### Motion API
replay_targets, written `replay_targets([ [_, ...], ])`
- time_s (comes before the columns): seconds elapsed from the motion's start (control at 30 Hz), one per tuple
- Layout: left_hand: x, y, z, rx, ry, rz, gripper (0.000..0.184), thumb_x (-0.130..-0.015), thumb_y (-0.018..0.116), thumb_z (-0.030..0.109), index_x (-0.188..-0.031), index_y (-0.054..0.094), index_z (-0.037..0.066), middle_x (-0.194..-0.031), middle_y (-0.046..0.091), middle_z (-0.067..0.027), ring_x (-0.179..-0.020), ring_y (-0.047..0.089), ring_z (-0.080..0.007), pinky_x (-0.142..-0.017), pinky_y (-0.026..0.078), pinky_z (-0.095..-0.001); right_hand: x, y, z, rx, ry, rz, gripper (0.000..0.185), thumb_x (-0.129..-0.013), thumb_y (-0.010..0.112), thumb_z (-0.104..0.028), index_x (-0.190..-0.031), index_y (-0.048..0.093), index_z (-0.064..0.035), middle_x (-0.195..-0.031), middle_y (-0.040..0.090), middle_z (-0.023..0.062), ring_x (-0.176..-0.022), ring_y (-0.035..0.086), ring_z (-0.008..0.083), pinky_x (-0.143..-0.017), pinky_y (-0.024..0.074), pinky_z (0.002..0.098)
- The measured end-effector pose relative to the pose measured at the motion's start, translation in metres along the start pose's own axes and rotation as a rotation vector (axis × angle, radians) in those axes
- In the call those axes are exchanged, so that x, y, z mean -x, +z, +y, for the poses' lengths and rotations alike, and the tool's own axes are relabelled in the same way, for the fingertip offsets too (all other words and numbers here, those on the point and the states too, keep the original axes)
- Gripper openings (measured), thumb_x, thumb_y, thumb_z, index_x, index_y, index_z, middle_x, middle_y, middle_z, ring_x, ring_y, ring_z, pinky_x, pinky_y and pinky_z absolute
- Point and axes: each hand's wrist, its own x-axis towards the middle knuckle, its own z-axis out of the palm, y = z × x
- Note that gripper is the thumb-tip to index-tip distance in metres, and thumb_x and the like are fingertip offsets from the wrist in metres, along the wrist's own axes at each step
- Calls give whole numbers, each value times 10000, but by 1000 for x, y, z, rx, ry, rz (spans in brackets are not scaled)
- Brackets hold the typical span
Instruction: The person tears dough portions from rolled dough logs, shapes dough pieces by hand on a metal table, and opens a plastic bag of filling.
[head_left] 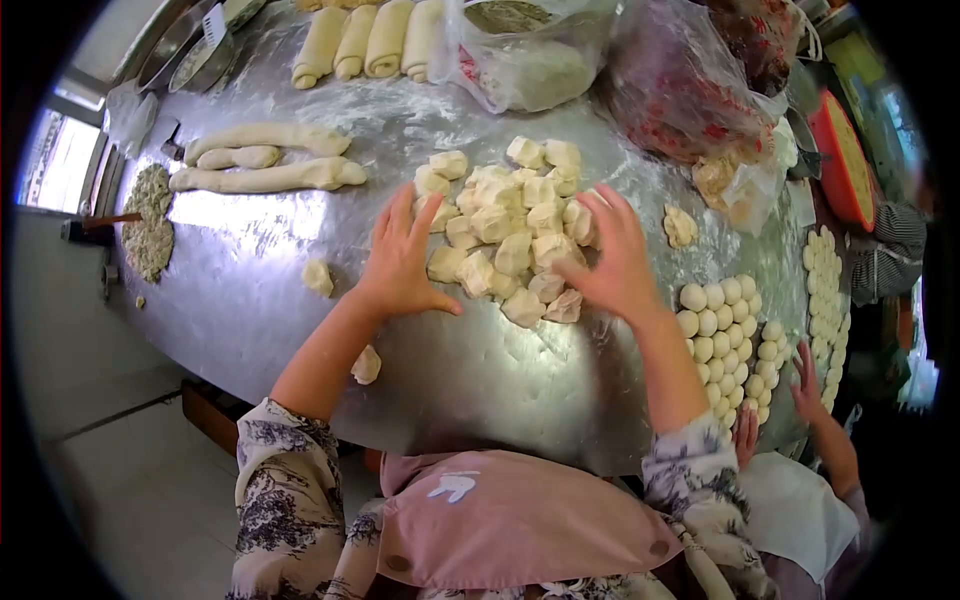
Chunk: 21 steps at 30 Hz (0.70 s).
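A heap of cut dough pieces (513, 222) lies on the floury metal table (470, 365) in front of me. At the heap's left edge is my left hand (398, 262), its fingers spread and the thumb pointing toward the pieces. My right hand (612, 262) reaches around the right edge, fingers apart, its thumb beside the nearest pieces; whether it touches them is hard to tell. Neither hand holds anything. One loose dough piece (318, 277) sits to the left, and another dough piece (366, 365) rests near my left forearm.
Dough ropes (265, 177) lie at left, near a crumbly mound (149, 222). Rolled dough logs (384, 40) and plastic bags (690, 80) stand at the back. Rows of dough balls (722, 335) are at right, where a co-worker's hand (806, 385) is. A red basin (842, 160) stands beyond.
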Motion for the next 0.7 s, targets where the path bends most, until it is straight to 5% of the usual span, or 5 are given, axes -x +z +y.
replay_targets([
  [0.13, -17, 6, 7, 80, 46, 56, 1485, -319, 946, 546, -1528, 227, 69, -1543, 140, -340, -1425, 170, -519, -1161, 202, -558, -102, 29, -30, 84, -344, -26, 589, -808, 702, -465, -1244, 621, -77, -1265, 603, 166, -1217, 532, 357, -1007, 424, 459],
  [0.3, -29, 16, 16, 85, 75, 80, 1490, -384, 895, 678, -1515, 217, -16, -1544, 158, -347, -1441, 164, -509, -1161, 206, -554, -163, 74, -46, 198, -289, -555, 570, -832, 607, -568, -1200, 660, -136, -1131, 658, 165, -1033, 631, 351, -897, 489, 471],
  [0.4, -30, 25, 28, 123, 77, 107, 1364, -421, 922, 617, -1486, 329, 6, -1544, 183, -326, -1449, 177, -484, -1163, 216, -541, -156, 76, -19, 110, -353, -479, 535, -844, 573, -554, -1189, 660, -155, -1023, 678, 161, -979, 644, 360, -858, 501, 470],
  [0.53, -53, 37, 44, 289, 110, 80, 1305, -451, 941, 559, -1486, 346, 30, -1552, 185, -311, -1455, 192, -462, -1170, 216, -523, -143, 44, 11, 94, -110, -579, 464, -864, 560, -479, -1163, 654, -137, -1022, 665, 163, -967, 643, 365, -825, 508, 468],
  [0.7, -100, 60, 68, 429, 287, -6, 1168, -525, 941, 456, -1465, 382, 43, -1541, 199, -309, -1439, 198, -485, -1183, 171, -538, -124, -7, 48, 155, 161, -559, 491, -864, 579, -446, -1235, 630, -128, -1158, 635, 181, -1085, 606, 369, -929, 486, 451],
])
